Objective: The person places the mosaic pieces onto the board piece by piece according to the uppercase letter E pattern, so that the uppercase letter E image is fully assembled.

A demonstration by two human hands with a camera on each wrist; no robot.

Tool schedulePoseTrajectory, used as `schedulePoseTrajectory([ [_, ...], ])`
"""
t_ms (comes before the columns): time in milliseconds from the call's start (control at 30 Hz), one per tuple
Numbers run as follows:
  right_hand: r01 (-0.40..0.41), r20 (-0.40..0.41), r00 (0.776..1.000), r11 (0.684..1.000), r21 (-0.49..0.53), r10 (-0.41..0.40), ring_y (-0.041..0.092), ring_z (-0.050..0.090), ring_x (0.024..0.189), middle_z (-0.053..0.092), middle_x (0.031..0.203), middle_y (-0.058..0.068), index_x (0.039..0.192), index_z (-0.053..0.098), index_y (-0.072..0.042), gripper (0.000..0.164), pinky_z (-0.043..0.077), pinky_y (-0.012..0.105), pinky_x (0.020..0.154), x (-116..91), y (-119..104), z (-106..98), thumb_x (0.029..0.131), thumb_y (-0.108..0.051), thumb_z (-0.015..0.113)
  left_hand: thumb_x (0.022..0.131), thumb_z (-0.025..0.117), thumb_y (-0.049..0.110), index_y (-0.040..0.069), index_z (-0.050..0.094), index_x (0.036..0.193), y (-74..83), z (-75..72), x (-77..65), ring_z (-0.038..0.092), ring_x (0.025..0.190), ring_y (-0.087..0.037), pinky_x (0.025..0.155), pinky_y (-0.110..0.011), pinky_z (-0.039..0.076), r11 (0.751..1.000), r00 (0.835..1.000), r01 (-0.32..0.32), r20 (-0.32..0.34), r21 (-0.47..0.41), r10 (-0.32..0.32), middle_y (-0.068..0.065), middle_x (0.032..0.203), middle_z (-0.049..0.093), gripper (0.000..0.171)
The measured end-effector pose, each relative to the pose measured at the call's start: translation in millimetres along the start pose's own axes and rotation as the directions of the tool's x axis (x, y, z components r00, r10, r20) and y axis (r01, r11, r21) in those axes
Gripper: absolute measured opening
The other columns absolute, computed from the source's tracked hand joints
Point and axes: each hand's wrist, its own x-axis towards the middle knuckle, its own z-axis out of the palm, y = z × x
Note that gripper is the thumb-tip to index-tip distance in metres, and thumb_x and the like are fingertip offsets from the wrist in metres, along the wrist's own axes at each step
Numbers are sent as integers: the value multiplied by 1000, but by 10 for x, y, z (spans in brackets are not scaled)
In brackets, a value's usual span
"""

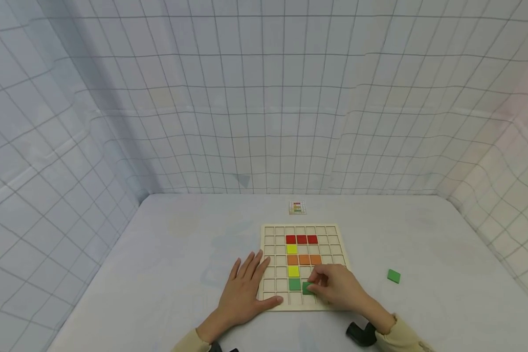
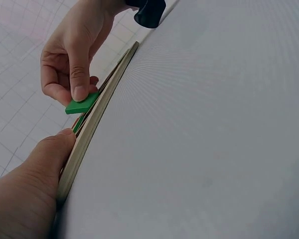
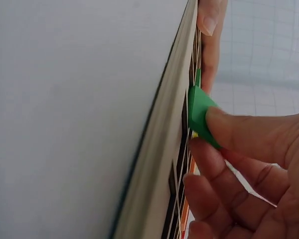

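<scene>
My right hand (image 1: 338,287) pinches a green square tile (image 3: 201,113) between thumb and fingers, tilted close over the wooden grid board (image 1: 338,244). In the head view that tile is just right of a green tile (image 1: 294,284) lying in the board. My left hand (image 1: 245,293) rests on the board's left edge, fingers straight and spread, thumb at the near left corner. Set in the grid are a row of red tiles (image 1: 301,239), a yellow tile (image 1: 292,249), a row of orange tiles (image 1: 304,260) and another yellow tile (image 1: 293,271).
A loose green tile (image 1: 393,276) lies on the white table (image 1: 176,264) to the right of the board. Behind the board is a small card (image 1: 297,208) with a coloured grid pattern. Grid-patterned white curtains (image 1: 255,98) enclose the table at the back and sides.
</scene>
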Motion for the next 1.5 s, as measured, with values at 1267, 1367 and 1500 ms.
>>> schedulePoseTrajectory([
  [1267,145,42,989,979,-145,-141,3,40,71,50,88,-10,111,70,-3,29,39,19,59,-114,-14,-6,84,-13,73,82,42,77,15,31,150,3,-3,-6,14,142,-24,112,-48,6,1000,1000,-7,-10,13,7,-5,155,22,94],
  [1367,164,46,986,969,-187,-158,4,40,78,51,93,-9,117,68,-3,33,40,19,64,-182,-25,-5,85,-15,71,81,42,78,15,30,150,4,1,-4,14,142,-24,112,-48,6,1000,1000,-4,-8,16,4,-5,155,22,94],
  [1500,199,81,978,971,-130,-190,5,44,88,52,103,-9,119,67,-6,31,45,23,72,-286,23,-61,90,-17,67,81,41,78,16,28,151,1,9,0,12,142,-22,112,-47,4,1000,1000,1,3,17,-1,-4,156,21,94],
])
